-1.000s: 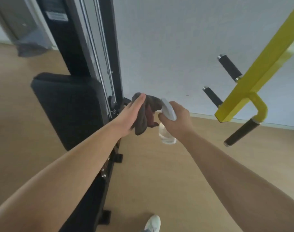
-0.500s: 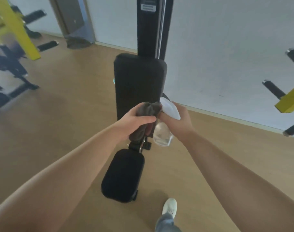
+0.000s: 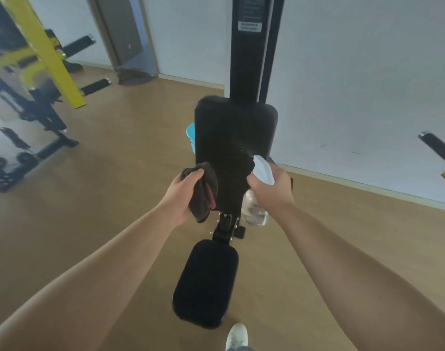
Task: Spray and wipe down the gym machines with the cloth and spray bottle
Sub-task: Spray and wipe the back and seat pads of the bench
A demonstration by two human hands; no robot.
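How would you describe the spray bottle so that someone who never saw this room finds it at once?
Find the black machine column against the white wall, with its tall black back pad in front. At the pad's lower right edge, the right hand grips the spray bottle. It has a white head and a clear body, unlike the dark cloth in the left hand.

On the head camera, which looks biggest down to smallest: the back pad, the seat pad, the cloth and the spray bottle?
1. back pad
2. seat pad
3. cloth and spray bottle: they look about alike and both are partly hidden, so they stay unranked.
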